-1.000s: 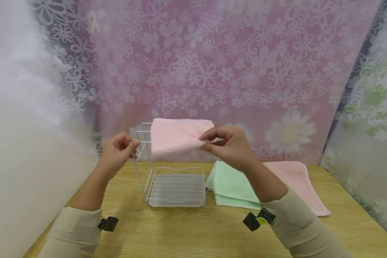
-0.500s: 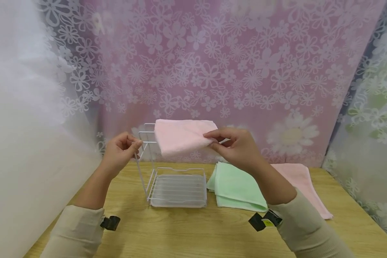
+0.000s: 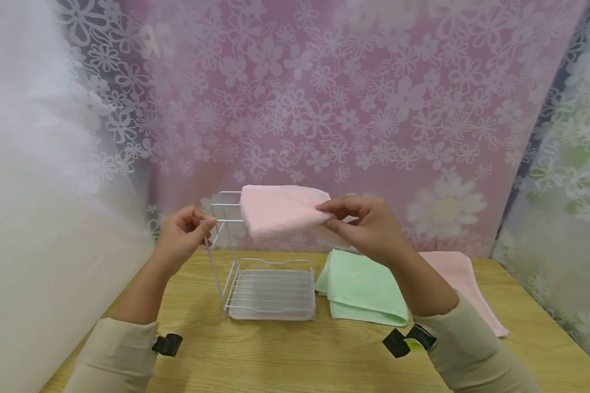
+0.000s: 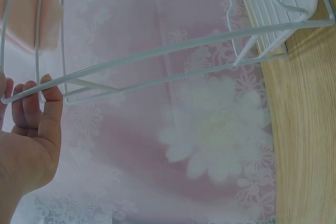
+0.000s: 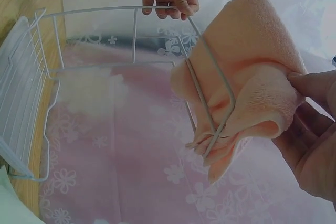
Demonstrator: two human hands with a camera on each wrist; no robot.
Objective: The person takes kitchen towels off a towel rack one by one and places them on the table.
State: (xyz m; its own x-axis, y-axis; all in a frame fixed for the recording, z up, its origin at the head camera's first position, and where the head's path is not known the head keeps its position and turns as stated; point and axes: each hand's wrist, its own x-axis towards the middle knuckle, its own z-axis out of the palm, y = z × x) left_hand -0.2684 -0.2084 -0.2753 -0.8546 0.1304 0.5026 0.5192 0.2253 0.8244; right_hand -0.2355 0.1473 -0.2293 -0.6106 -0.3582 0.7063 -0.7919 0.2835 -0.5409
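A white wire rack [image 3: 215,262] stands on the table, its top bars reaching out above a lower wire shelf. My left hand [image 3: 183,234] pinches the top left corner of its frame, which the left wrist view shows between thumb and fingers. Over the top bars lies a folded pink towel [image 3: 282,210]. My right hand [image 3: 366,226] pinches the towel's right front edge between thumb and fingers. From the right wrist view, the towel [image 5: 252,51] hangs bunched around the bar ends [image 5: 223,116]. Cloth covers most of the bars in the head view.
A clear tray [image 3: 272,295] sits at the rack's base. Right of it lies a folded green towel [image 3: 364,286], and beyond that another pink towel [image 3: 457,273], partly behind my right forearm. A floral curtain [image 3: 324,109] hangs close behind the table.
The towel on the bars has slid a little to the right with my right hand, baring more of the bars' left ends. My left hand keeps hold of the rack's corner.
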